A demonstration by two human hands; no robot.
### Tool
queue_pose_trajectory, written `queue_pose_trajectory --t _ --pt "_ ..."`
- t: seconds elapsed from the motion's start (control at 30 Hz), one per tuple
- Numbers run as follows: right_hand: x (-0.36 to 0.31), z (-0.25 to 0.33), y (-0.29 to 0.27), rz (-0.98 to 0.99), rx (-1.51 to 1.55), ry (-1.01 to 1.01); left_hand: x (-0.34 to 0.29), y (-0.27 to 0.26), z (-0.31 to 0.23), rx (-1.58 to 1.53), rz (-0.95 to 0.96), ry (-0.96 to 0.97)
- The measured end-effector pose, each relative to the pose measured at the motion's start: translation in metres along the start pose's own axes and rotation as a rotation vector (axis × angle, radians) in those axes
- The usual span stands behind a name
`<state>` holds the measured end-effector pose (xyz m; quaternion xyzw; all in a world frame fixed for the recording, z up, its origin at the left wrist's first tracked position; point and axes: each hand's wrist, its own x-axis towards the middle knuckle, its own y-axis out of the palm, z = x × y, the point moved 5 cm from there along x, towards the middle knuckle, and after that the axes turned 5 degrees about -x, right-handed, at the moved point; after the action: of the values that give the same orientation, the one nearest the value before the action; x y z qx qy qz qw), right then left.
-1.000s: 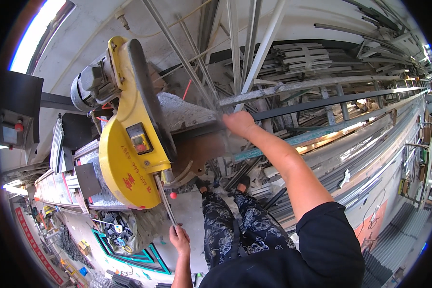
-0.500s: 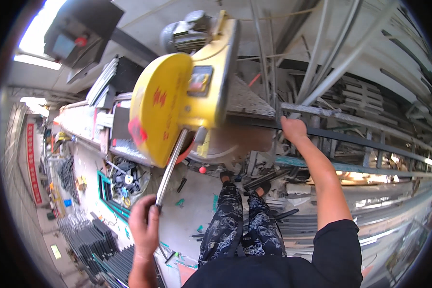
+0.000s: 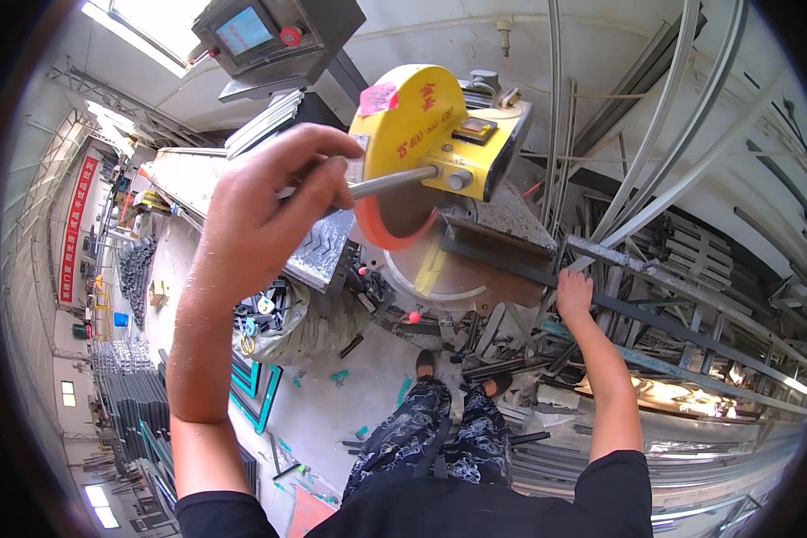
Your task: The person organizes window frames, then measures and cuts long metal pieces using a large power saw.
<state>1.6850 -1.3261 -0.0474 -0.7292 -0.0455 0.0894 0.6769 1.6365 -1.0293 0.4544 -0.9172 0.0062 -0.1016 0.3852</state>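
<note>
My left hand [image 3: 264, 211] is raised close in front of me at the left, closed round the end of the metal handle [image 3: 393, 183] of a yellow cut-off saw [image 3: 426, 112]. The handle sticks out from the saw head, whose orange-edged lower opening [image 3: 394, 238] stands above the round saw table [image 3: 457, 291]. A long dark metal profile [image 3: 502, 257] lies across that table and runs off to the right. My right hand [image 3: 575, 291] grips it just beyond the table's right side, fingers bent over it.
A control box [image 3: 273, 36] with a screen and red button hangs at the upper left. On the right, a metal rack [image 3: 690, 264] supports long bars, with offcuts underneath. A covered bin [image 3: 305, 327] and green frames [image 3: 258, 394] stand left of my legs.
My left hand has lifted the handle, and the saw head has tipped up and back from the profile. My right hand stays on the profile. My view has shifted.
</note>
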Motion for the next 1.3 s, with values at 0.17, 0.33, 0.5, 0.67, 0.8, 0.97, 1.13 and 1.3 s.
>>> queue_pose_trajectory --t 0.17,0.33,0.5,0.67,0.8,0.97,1.13,1.3 --pt "-0.009 0.032 -0.051 -0.004 -0.168 -0.045 0.001 -0.002 0.014 -0.153 -0.001 0.018" --pt "-0.015 0.145 -0.097 -0.211 0.242 -0.316 0.007 -0.001 0.005 -0.245 -0.072 0.179" --pt "0.030 0.258 -0.087 -0.363 0.434 -0.265 0.010 -0.007 0.009 -0.210 -0.232 0.374" --pt "0.074 0.301 -0.034 -0.124 0.268 -0.112 0.008 0.006 0.012 -0.155 -0.197 0.421" --pt "0.080 0.300 -0.052 0.024 -0.029 0.038 -0.033 0.014 0.045 -0.676 -0.477 0.658" --pt "0.065 0.329 -0.055 -0.217 -0.015 0.000 -0.150 -0.010 0.266 -0.510 -0.331 0.342" --pt "-0.008 0.418 -0.098 -0.156 0.204 -0.269 -0.337 -0.037 0.492 0.065 0.093 -0.772" --pt "-0.106 0.467 -0.093 0.116 0.361 -0.571 -0.459 -0.035 0.528 0.278 0.497 -0.997"
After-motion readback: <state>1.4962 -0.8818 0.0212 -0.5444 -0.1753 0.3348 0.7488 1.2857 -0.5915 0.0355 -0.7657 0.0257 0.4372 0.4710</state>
